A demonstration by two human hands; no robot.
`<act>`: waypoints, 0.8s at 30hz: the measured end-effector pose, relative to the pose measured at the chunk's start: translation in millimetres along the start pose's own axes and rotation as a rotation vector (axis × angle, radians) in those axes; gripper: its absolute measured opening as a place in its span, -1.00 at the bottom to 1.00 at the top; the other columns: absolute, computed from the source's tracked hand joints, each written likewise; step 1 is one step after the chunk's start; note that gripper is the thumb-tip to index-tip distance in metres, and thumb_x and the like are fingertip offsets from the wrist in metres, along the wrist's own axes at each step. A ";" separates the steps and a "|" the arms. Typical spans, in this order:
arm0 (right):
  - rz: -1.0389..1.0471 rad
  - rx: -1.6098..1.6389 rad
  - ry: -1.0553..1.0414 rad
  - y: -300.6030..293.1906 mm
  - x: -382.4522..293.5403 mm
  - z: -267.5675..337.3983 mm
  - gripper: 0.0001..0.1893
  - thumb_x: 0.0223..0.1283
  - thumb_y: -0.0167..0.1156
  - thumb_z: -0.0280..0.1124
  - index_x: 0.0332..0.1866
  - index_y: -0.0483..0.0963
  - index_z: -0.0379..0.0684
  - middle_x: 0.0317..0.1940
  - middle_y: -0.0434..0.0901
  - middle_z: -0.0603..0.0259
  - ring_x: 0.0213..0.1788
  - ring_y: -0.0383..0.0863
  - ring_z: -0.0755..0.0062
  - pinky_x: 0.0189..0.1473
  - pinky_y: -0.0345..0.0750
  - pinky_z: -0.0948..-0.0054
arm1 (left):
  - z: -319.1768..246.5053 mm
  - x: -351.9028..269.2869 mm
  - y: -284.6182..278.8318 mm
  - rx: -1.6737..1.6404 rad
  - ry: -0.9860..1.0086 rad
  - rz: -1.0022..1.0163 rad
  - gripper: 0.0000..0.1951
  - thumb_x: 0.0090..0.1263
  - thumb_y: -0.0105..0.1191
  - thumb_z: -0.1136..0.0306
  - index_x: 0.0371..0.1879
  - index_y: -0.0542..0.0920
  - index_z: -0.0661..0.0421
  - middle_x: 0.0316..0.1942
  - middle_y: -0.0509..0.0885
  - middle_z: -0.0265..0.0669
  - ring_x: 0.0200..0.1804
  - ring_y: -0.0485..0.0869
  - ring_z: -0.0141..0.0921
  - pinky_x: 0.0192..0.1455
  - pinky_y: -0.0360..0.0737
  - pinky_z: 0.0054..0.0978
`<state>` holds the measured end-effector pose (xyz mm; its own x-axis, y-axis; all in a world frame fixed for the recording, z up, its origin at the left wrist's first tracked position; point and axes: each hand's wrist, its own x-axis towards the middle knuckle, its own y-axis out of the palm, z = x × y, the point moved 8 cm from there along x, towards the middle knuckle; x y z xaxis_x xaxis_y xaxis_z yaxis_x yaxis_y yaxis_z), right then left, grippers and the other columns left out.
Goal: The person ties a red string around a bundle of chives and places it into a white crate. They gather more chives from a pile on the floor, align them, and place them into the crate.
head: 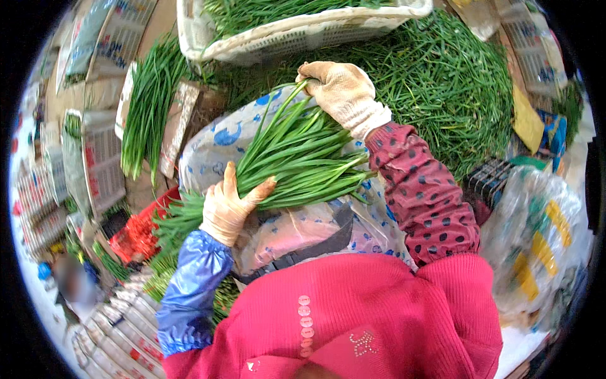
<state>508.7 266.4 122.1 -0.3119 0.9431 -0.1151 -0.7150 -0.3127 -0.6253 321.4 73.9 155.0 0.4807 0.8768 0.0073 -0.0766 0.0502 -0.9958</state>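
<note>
A loose bunch of long green leaves, which look like garlic chives [298,163], lies across my lap on a clear plastic apron [222,147] printed with blue whales. My left hand [232,208], in a thin pale glove, grips the bunch near its left end, thumb and forefinger around it. Leaf tips fan out past the wrist to the left. At the far side of the bunch, my right hand [338,92], in a soiled cream glove, pinches the ends of a few stalks between thumb and fingers. Its palm side is hidden.
Ahead stands a white plastic crate [303,40] holding more greens. A heap of loose leaves [445,85] spreads to the right. At left lie a bundle of chives [151,109] and red ties [137,237]. A clear plastic bag [525,246] sits at right.
</note>
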 end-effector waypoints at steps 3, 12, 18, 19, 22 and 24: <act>-0.140 -0.156 0.003 -27.0 9.5 -26.1 -0.75 0.17 0.20 -0.19 -0.12 0.64 -0.03 -0.22 0.69 0.12 -0.14 0.68 0.09 -0.04 0.57 0.31 | 3.4 -4.8 0.0 -0.026 -0.019 0.055 -0.34 0.24 0.08 0.35 0.27 0.34 -0.76 0.07 0.54 0.13 -0.38 0.62 -0.22 -0.35 0.60 -0.30; 0.570 0.047 -0.010 -50.4 -14.4 -85.0 -0.06 -0.15 0.45 -0.31 0.46 0.20 -0.18 0.40 0.31 -0.03 0.39 0.35 0.23 0.37 0.34 0.31 | 14.4 2.0 -6.6 -0.299 -0.022 0.060 -0.16 -0.03 0.15 0.63 0.30 0.45 -0.46 0.04 0.61 0.03 -0.21 0.68 -0.05 -0.23 0.64 -0.24; 0.304 1.025 0.153 10.6 -18.8 -40.2 -0.51 0.11 0.40 -0.26 0.12 0.56 -0.30 -0.17 0.69 0.30 -0.16 0.58 0.60 -0.04 0.54 0.52 | 35.4 -3.6 -3.3 -1.081 -0.381 0.068 -0.23 -0.02 0.21 0.69 0.32 0.44 0.01 0.01 0.69 -0.19 -0.05 0.72 -0.25 -0.01 0.63 -0.43; 0.223 0.971 0.165 3.6 -17.7 -33.9 -0.60 0.17 0.37 -0.19 -0.01 0.63 -0.27 -0.29 0.68 0.39 -0.28 0.55 0.67 -0.16 0.52 0.56 | 34.4 -7.8 1.9 -1.347 -0.504 0.133 -0.28 -0.04 0.23 0.69 0.26 0.47 0.10 -0.03 0.68 -0.23 -0.07 0.70 -0.30 -0.04 0.63 -0.42; 0.191 1.009 0.271 -14.3 -22.8 -30.5 -0.55 0.21 0.33 -0.09 0.04 0.62 -0.23 -0.43 0.61 0.45 -0.42 0.45 0.74 -0.32 0.43 0.62 | 26.4 -13.1 -0.5 -1.627 -0.815 0.418 -0.41 -0.08 0.28 0.67 0.07 0.53 0.21 -0.18 0.68 -0.28 -0.24 0.65 -0.41 -0.21 0.62 -0.45; 0.247 0.892 0.126 -22.4 -18.2 -21.5 -0.36 0.18 0.35 -0.29 0.32 0.35 -0.37 -0.09 0.66 0.27 -0.23 0.58 0.68 -0.23 0.53 0.61 | 15.7 -11.9 -4.2 -1.790 -0.880 0.418 -0.45 -0.09 0.30 0.65 0.02 0.55 0.25 -0.28 0.67 -0.27 -0.36 0.64 -0.40 -0.30 0.60 -0.46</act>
<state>543.8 258.6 121.6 -0.4865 0.8272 -0.2812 -0.8697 -0.4277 0.2463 302.3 70.8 160.5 0.1565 0.6826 -0.7138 0.9875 -0.1234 0.0985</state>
